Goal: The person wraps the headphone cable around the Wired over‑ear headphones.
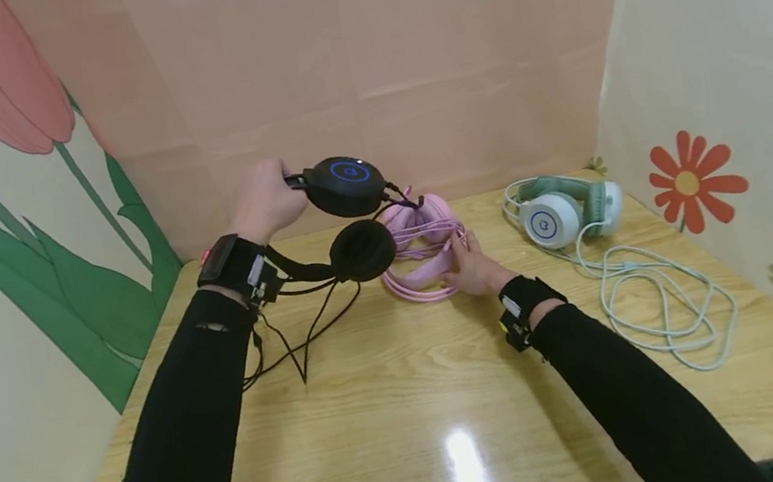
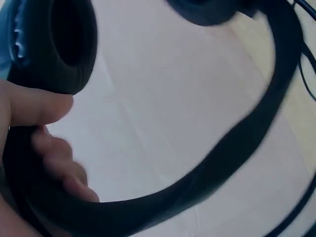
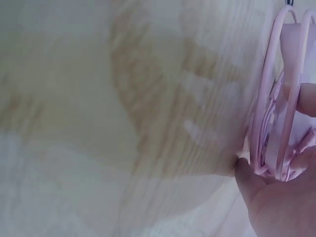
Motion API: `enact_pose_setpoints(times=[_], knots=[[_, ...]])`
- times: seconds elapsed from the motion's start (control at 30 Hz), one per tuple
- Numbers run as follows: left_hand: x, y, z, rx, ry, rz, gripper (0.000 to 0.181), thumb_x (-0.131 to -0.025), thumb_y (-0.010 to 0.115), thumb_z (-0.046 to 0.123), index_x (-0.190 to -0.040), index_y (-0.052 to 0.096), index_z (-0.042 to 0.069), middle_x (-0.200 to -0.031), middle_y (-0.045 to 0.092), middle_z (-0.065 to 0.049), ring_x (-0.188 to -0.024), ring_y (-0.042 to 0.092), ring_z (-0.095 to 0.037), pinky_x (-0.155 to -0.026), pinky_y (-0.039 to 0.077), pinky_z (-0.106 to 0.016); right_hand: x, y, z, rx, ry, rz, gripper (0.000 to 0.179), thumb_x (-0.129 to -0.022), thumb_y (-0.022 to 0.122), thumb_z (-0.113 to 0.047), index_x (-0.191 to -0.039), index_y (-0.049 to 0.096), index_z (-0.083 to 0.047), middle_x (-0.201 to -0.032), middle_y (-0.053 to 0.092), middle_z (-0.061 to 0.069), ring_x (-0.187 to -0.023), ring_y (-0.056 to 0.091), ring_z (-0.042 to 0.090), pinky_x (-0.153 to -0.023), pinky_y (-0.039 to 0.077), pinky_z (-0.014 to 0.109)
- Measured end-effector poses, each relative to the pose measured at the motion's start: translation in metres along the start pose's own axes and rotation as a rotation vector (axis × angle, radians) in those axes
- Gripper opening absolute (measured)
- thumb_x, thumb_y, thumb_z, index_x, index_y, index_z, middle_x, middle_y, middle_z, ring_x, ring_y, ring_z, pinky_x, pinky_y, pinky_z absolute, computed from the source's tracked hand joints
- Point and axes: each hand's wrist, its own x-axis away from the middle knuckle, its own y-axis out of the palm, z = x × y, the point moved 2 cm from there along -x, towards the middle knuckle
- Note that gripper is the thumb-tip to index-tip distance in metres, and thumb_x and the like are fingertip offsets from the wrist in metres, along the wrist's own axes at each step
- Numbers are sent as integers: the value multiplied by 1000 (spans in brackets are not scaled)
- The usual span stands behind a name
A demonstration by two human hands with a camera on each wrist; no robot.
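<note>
My left hand (image 1: 268, 201) grips the black headphones (image 1: 342, 202) by the headband, close to one ear cup, and holds them above the table. In the left wrist view the thumb lies against the ear cup and the fingers curl round the dark headband (image 2: 222, 160). Thin black cables hang from the headphones. To their right, pink headphones (image 1: 429, 270) with a bundled pink cable rest on the table. My right hand (image 1: 474, 269) holds their near right side, thumb low and fingers around the band and cable. Part of its grip is hidden.
White and green headphones (image 1: 552, 220) lie at the back right, their pale cable (image 1: 707, 368) looped loosely toward the front. A wooden table (image 1: 388, 443) bears everything. A pinkish backdrop (image 1: 357, 52) stands behind, with flower-patterned sheets on both sides.
</note>
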Motion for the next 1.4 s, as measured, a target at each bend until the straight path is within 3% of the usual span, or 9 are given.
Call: enact_pose_setpoints(times=[0.2,0.4,0.53,0.7,0.8,0.9,1.0,1.2,1.4], knots=[[5,-3,8,55,14,84,8,-75,51,12,-68,48,9,-64,44,-4,-57,42,-24,-53,28,-30,5,-10,0,34,-24,70,90,-91,59,-32,-150,0,1,-149,-3,38,-137,11,51,-110,17,53],[8,-1,16,72,22,112,7,-73,52,9,-66,50,9,-63,46,-4,-57,44,-23,-51,28,-29,21,-25,-19,73,-171,242,66,-88,59,-22,-141,33,7,-140,36,32,-129,35,45,-107,28,51],[11,1,18,72,3,129,4,-74,55,11,-72,56,9,-69,53,-5,-62,49,-23,-52,32,-30,45,-37,-54,-3,-313,352,42,-87,60,-17,-124,56,0,-121,58,17,-115,52,34,-97,39,47],[14,0,21,92,-41,150,6,-76,56,15,-74,57,10,-70,53,-5,-61,49,-24,-52,32,-31,80,-41,-103,-237,-421,457,20,-87,64,-17,-103,69,-5,-96,68,7,-85,61,21,-75,49,38],[15,-1,23,107,-62,151,8,-77,57,17,-78,59,9,-73,54,-5,-63,49,-24,-53,32,-31,91,-30,-128,-436,-375,309,21,-88,66,-22,-102,70,-7,-96,68,5,-84,62,17,-74,50,33],[17,-3,27,118,-80,145,11,-78,59,19,-83,60,10,-76,56,-5,-66,51,-23,-55,34,-32,94,-11,-147,-623,-223,53,37,-89,66,-31,-114,66,-5,-112,65,7,-100,62,19,-86,49,35],[19,-6,32,137,-91,140,14,-79,60,22,-85,61,9,-78,56,-5,-67,51,-23,-55,35,-32,88,13,-156,-754,-113,-109,50,-87,66,-38,-125,58,-5,-126,58,8,-115,55,22,-98,42,41],[21,-5,37,187,-96,140,16,-80,61,24,-86,61,9,-80,57,-5,-68,52,-22,-55,36,-32,77,44,-152,-1037,-132,-165,35,-93,60,-24,-117,58,1,-117,59,11,-112,55,22,-105,33,45],[21,-6,35,203,-115,133,16,-80,60,22,-89,60,8,-82,57,-5,-69,52,-23,-56,36,-32,85,39,-130,-1379,-234,-301,22,-101,43,-15,-108,52,4,-105,59,15,-107,56,35,-105,29,57]])
